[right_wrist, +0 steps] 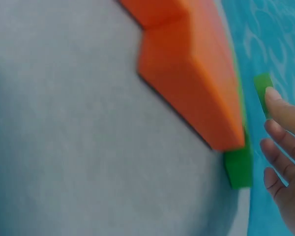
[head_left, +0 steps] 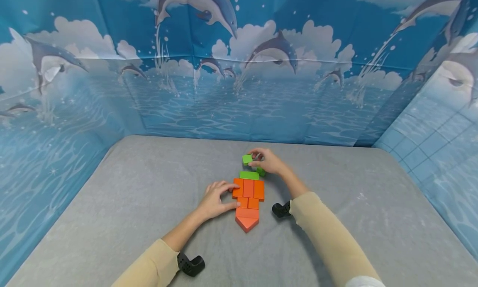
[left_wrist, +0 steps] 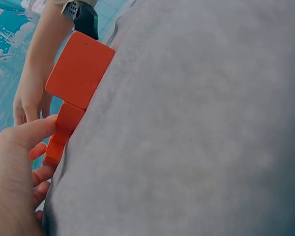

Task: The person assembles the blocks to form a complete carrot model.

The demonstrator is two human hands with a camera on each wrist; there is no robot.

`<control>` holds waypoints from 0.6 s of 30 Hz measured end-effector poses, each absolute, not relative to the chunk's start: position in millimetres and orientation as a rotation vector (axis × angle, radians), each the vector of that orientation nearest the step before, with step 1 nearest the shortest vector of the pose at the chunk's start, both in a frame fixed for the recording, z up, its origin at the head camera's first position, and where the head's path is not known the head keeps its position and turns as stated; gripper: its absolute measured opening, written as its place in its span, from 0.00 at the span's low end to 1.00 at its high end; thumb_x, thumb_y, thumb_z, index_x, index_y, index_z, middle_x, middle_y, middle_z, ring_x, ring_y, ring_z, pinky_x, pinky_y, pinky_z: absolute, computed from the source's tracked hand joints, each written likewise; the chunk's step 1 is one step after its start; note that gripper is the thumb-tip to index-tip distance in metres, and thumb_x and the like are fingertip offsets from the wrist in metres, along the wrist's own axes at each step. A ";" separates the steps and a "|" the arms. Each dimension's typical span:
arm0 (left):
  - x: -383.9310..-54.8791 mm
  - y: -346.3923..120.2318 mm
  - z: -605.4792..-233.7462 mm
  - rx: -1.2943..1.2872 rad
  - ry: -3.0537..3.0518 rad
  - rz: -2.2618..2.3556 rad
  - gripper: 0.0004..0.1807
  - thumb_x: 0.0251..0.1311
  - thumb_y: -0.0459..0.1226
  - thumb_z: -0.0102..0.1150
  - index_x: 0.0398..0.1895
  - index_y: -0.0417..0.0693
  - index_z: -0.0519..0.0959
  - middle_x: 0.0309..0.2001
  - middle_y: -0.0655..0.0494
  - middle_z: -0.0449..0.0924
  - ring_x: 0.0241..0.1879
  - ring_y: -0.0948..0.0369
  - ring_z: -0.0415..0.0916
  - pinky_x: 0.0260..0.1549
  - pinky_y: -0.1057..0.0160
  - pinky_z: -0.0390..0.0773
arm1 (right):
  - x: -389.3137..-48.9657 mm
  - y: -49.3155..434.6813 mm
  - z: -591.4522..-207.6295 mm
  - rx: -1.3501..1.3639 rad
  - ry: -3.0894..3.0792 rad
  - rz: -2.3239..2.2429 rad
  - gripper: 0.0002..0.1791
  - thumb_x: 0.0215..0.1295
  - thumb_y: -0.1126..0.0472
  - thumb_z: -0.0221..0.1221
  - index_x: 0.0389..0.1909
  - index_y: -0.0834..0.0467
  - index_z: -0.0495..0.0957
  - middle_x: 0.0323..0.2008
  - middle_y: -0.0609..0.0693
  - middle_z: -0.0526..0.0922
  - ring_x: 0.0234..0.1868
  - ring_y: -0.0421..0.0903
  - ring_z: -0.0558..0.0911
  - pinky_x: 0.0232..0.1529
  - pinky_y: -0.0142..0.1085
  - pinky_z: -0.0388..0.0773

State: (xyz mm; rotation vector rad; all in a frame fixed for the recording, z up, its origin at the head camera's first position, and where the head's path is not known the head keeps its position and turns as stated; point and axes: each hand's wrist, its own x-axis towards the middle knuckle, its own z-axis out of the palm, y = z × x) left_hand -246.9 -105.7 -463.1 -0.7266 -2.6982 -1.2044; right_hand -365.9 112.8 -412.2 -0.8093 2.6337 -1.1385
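Observation:
An arrangement of orange blocks (head_left: 248, 188) lies flat on the grey cloth, with a pointed orange block (head_left: 247, 220) at its near end. Across its far end lies a long green block (head_left: 249, 175), and a smaller green block (head_left: 261, 171) sits beside that, partly under the right hand. My right hand (head_left: 267, 160) pinches a green block (head_left: 247, 159) between thumb and fingers, above the cloth (right_wrist: 261, 88). At the arrangement's left side, my left hand (head_left: 215, 200) touches the orange blocks with thumb and index finger; its other fingers are partly hidden.
Grey cloth (head_left: 149, 204) covers the table. A blue curtain printed with dolphins (head_left: 239, 108) hangs behind and at both sides. Each wrist carries a black device (head_left: 191, 265) near the beige sleeve (head_left: 157, 262).

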 end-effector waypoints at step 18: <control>-248.0 -106.3 -464.7 -0.727 -2.703 -1.201 0.26 0.47 0.49 0.66 0.51 0.53 0.77 0.42 0.58 0.73 0.44 0.59 0.64 0.51 0.50 0.56 | -371.0 86.1 -428.8 -0.795 2.691 -0.981 0.18 0.60 0.62 0.60 0.51 0.61 0.75 0.39 0.55 0.77 0.35 0.48 0.74 0.37 0.38 0.71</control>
